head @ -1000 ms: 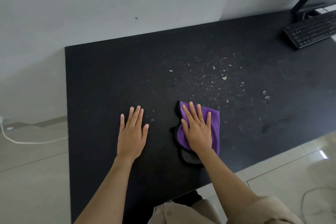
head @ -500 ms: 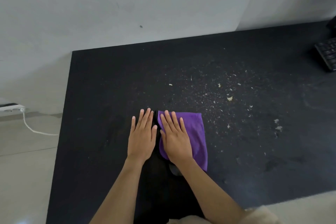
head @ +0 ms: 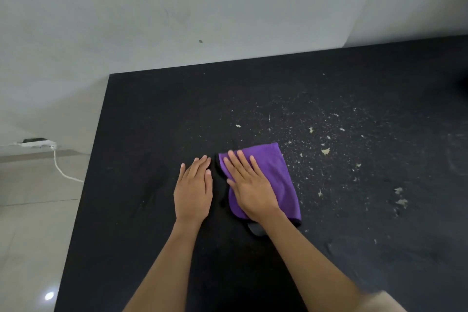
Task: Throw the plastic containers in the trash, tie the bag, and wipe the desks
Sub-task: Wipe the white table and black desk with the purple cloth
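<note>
One black table (head: 152,210); one purple cloth (head: 276,180) at centre; right hand (head: 249,186) flat on it, fingers spread toward 11 o'clock; left hand (head: 193,189) flat beside it at 9 o'clock; crumbs (head: 326,151) at 2 o'clock.

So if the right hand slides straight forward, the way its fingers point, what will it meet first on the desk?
The right hand lies flat on the purple cloth, fingers pointing ahead and slightly left. Past the cloth's far edge the black desk shows only a few small crumbs, then the wall; the denser crumbs lie further right.
</note>
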